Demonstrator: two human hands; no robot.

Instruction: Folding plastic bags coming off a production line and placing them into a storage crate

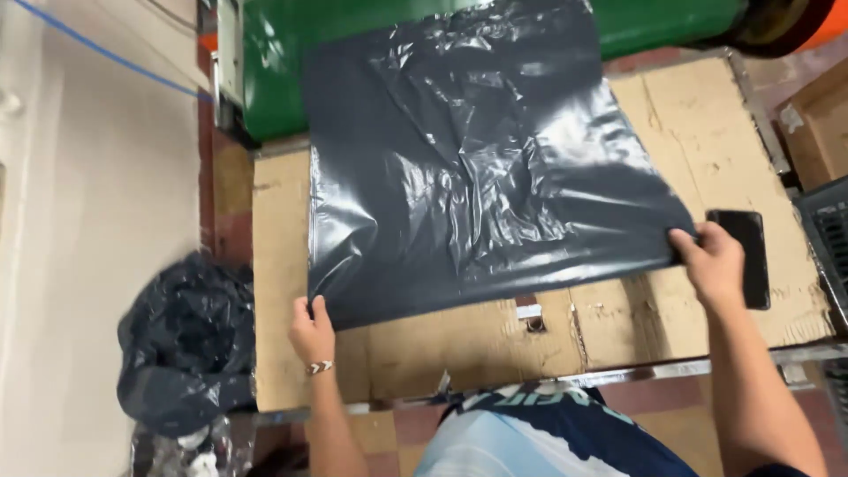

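Held thing: a large dark grey plastic bag (pixel 477 159), flat and crinkled, spread over the cardboard-covered table (pixel 424 353).

Left hand: the left hand (pixel 311 331) pinches the bag's near left corner, thumb and fingers closed on the plastic edge; a beaded band sits at its wrist.

Right hand: the right hand (pixel 714 261) grips the bag's near right corner, fingers curled over the edge.

Direction from the hands: the sheet stretches away from both hands, toward the far side of the table, where its far end overlaps a green cylinder-like body (pixel 671 22).

Near edge: it runs from hand to hand, taut between them, and slants, since the right hand sits farther forward than the left.

Long axis: the bag looks close to square; its length seems to run away from the person, though the far end is cut off by the frame, so I cannot tell for sure.

Nearer hand: neither; each holds one corner, well apart, with the bag's whole width between them.

Beside the right hand: a black phone (pixel 746 256) lies flat on the cardboard, just beyond and under the hand's outer side, touching or nearly touching the bag's corner.

Beside the left hand: a bundled black bag (pixel 181 344) sits off the table's edge, out past the left hand.
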